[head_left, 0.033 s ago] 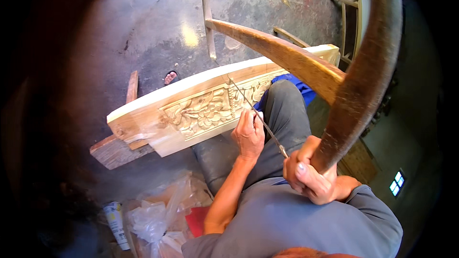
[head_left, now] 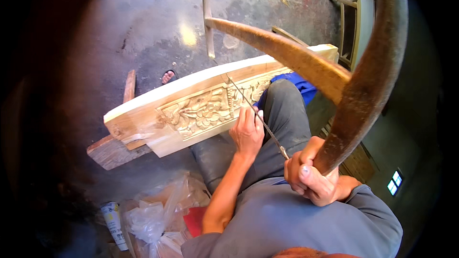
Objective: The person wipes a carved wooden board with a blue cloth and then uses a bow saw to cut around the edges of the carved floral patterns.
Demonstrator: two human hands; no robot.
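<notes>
Where the concrete floor [head_left: 143,24] darkens, the carved panel [head_left: 201,107] rests tilted.

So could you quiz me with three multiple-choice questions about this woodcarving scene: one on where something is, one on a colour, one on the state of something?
1. Where does the carved wooden panel rest?
A. hung on a wall
B. across the person's lap, one end on a plank
C. flat on a bench

2. What colour is the cloth behind the knee?
A. blue
B. yellow
C. white

3. What is the right hand doing?
A. lying open
B. gripping the curved wooden saw frame
C. holding a bag

Answers: 1 B, the panel's far end sits on the plank on the floor; 2 A, it shows bright blue; 3 B, its fingers wrap the frame's end, while the left hand steadies the thin blade.
</notes>
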